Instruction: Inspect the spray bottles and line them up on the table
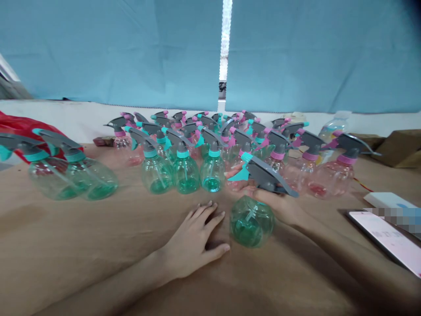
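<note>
Mid-table, a green spray bottle (251, 221) tips base-first toward the near edge of the table (98, 245), its grey trigger head (268, 177) pointing back at the standing rows of bottles (213, 153). The right hand (284, 207) grips its neck from behind. The left hand (194, 239) rests flat just beside it, fingers spread and empty.

Six green spray bottles (186, 175) can be counted surely: one tilted bottle (251, 221), three in a row just behind it, and two well to its left. Three pink spray bottles (342, 175) stand to its right. The crowd behind is too dense to count. One phone (384, 237) and one white box (390, 201) lie further right.
</note>
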`<state>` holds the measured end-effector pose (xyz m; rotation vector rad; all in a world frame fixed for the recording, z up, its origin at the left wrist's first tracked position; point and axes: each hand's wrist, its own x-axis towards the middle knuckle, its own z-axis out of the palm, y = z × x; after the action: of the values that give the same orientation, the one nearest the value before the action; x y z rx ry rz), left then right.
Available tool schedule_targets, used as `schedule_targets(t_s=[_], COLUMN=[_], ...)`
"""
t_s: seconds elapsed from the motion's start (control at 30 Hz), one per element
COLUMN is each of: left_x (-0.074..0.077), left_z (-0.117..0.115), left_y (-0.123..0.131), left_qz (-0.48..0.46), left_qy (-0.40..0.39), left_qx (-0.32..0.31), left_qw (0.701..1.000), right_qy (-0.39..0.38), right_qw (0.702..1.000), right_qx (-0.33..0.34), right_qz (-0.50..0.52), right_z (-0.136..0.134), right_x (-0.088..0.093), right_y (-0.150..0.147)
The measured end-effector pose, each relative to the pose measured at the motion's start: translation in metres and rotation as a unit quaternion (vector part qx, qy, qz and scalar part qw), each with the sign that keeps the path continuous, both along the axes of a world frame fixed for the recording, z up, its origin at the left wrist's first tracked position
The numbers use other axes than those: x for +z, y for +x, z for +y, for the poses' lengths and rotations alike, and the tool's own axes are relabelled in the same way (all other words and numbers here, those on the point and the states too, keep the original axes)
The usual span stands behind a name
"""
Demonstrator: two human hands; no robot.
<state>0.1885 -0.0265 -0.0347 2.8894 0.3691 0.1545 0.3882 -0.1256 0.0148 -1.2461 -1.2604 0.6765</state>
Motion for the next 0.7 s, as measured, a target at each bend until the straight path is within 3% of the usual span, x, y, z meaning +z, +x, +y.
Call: schedule_targets(t_s=[0.7], left_x=[0.0005], left_z=[-0.0013], left_y=[-0.0006], left_qz=[0.006], left_qy=[0.006], left_qx=[-0.002], left_qw=[1.000], right_qy=[-0.058], right_qw=[0.995], right_qx=[-0.073], right_qz=[0.029], right_z=[-0.0092], right_x=[-0.0022], right_y=[-0.0001])
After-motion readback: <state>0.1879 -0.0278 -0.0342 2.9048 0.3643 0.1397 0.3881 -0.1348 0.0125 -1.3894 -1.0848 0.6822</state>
